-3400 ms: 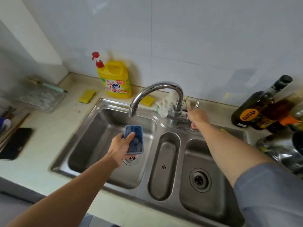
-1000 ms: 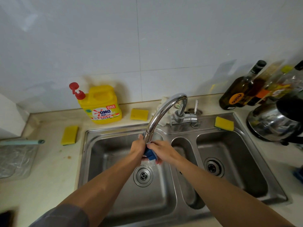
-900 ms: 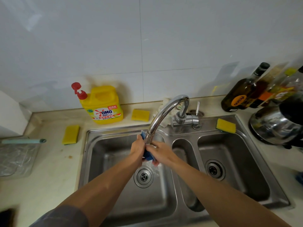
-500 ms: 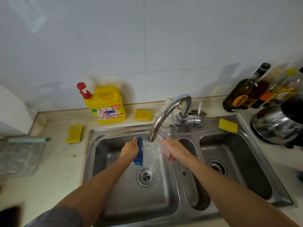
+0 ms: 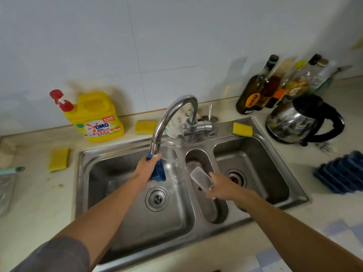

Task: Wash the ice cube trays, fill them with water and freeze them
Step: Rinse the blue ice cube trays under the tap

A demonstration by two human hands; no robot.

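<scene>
- Small blue ice tray (image 5: 158, 170), held on edge under the running tap (image 5: 172, 116) in the left sink basin; left hand (image 5: 145, 168) curls around it.
- Right hand (image 5: 222, 186) grips a clear, rigid plastic lid (image 5: 201, 178).
- Washing appears under way; filling and freezing remain.
- Ridged blue trays (image 5: 341, 173) wait right of the shiny steel sink (image 5: 79, 183).

We see a small blue plastic ice cube tray (image 5: 158, 171) held on edge just under the spout (image 5: 155, 148), over the left basin (image 5: 110, 173). A clear rectangular plastic lid (image 5: 202, 179) is held tilted above the narrow middle basin (image 5: 212, 211). A larger dark blue gridded tray (image 5: 341, 173) lies on the counter (image 5: 324, 209) at far right.
</scene>
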